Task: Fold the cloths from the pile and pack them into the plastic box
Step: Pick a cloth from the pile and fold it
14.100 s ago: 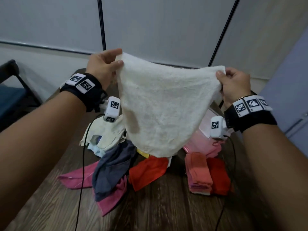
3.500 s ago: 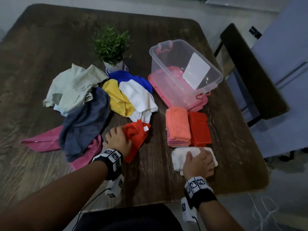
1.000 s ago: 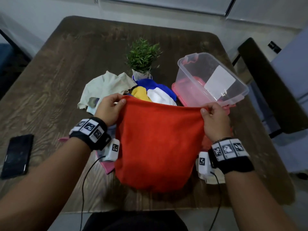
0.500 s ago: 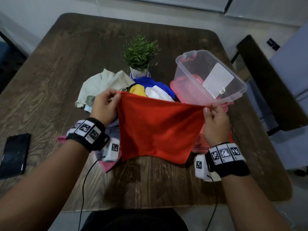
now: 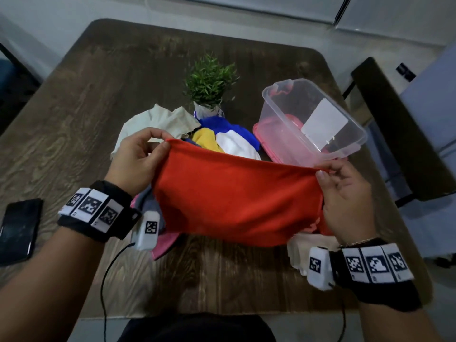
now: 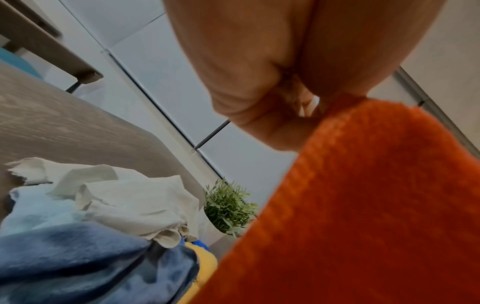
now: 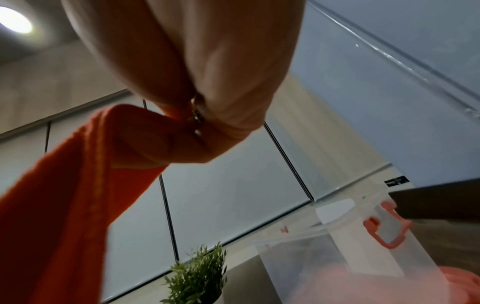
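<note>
Pinching the orange cloth's (image 5: 237,201) top corners, left hand (image 5: 138,164) and right hand (image 5: 345,198) stretch it mid-frame, raised above the table (image 5: 74,99).

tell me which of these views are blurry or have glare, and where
Head view: mostly sharp; edges bend and darken. Left wrist view: left hand and orange cloth soft, too close. Right wrist view: ceiling light flares top left, plastic box hazy, right hand blurred.
</note>
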Demonstrator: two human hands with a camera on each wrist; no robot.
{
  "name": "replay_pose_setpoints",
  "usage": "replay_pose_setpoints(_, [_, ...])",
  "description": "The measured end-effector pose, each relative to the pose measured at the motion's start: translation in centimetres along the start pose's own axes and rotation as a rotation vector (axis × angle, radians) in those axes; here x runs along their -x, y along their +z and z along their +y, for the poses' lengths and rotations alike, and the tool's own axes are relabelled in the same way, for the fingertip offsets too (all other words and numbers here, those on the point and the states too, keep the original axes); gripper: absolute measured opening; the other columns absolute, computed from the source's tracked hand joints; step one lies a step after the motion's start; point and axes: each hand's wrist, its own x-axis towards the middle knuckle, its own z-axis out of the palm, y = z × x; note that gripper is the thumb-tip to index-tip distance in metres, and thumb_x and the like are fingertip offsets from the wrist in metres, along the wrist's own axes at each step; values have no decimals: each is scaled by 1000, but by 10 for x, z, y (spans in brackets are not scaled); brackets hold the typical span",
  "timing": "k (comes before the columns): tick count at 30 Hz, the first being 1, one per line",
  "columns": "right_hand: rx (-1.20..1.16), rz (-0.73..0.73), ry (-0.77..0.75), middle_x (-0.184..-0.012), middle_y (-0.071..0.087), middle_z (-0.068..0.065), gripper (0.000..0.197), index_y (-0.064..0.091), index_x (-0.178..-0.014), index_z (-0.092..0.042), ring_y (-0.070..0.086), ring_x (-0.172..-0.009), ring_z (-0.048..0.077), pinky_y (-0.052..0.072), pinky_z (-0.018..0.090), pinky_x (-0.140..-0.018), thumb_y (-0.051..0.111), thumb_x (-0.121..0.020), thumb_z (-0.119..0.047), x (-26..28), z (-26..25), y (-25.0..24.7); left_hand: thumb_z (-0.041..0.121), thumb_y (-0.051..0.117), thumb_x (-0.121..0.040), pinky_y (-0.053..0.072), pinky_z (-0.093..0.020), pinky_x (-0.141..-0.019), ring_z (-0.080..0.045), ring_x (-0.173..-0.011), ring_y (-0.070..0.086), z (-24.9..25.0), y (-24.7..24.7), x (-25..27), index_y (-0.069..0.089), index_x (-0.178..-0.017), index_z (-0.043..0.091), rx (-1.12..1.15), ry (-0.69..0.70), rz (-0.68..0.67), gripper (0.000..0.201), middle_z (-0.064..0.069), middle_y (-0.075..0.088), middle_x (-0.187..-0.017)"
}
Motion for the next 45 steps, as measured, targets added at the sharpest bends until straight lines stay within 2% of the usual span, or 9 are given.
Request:
replay_pose_setpoints(7, [177,-76,141,-85,66,-8,10,66,-101,-19,63,-82,14,53,31,-80,59,-96,-14,-48,59,36,20,57,-96,44,-21,-51,1,-51,51,-43,28,-34,64,-86,28,-202,-54,82,14,10,62,-67])
replay_pose_setpoints(10, [230,-124,129,-86,67,-5,13,70,-92,-20,60,-80,9,46,15,-78,65,-90,-8,-47,79,51,14,61,-91,41,-20,-50,2,-46,51,-72,36,-33,66,-79,26,-209,-142,73,19,10,63,-63])
replay_pose_setpoints(12, [236,-187,120,-82,69,-2,15,74,-87,-14,56,-70,2,38,1,-69,70,-83,-1,-31,93,54,2,64,-88,45,-20,-61,5,-53,55,-92,29,-23,68,-75,22,-201,-183,-66,25,11,65,-61])
replay_pose_setpoints(18, [427,-608,222,-72,66,-7,26,72,-74,-24,58,-66,6,39,13,-64,71,-72,2,44,140,62,-1,74,-74,52,-20,-73,-6,-70,68,-137,7,33,71,-60,40,-549,-286,-719,44,8,75,-76])
replay_pose_setpoints(26, [620,-733,250,-88,69,-2,15,78,-83,-16,62,-83,12,49,22,-83,72,-75,-6,68,159,67,14,70,-77,37,3,-65,15,-63,57,-145,21,53,78,-85,29,-865,-332,-894,19,18,70,-79])
replay_pose_setpoints(28, [683,-867,249,-93,73,-3,16,79,-88,-20,65,-87,12,52,25,-89,72,-77,-12,72,159,71,18,68,-79,40,-3,-69,7,-72,61,-143,24,51,76,-85,31,-870,-326,-849,17,19,69,-82])
replay_pose_setpoints(32, [697,-848,285,-101,73,-2,25,75,-101,-27,66,-93,15,51,26,-90,63,-81,-19,71,157,80,22,63,-84,48,-33,-87,-27,-99,63,-147,37,44,65,-107,19,-862,-229,-353,23,-7,64,-107])
replay_pose_setpoints(38, [631,-763,151,-108,68,-5,28,67,-115,-29,64,-99,14,51,30,-91,58,-89,-22,56,127,112,30,55,-92,45,-50,-92,-38,-114,50,-141,63,34,54,-118,17,-1026,-361,-422,30,-12,48,-122])
replay_pose_setpoints(45, [188,-532,-41,-129,57,-9,70,41,-143,-31,48,-120,7,38,26,-105,75,-82,-30,19,46,125,23,61,-95,45,-29,-66,-16,-77,62,-42,84,22,51,-110,24,-414,248,-493,18,5,63,-86])
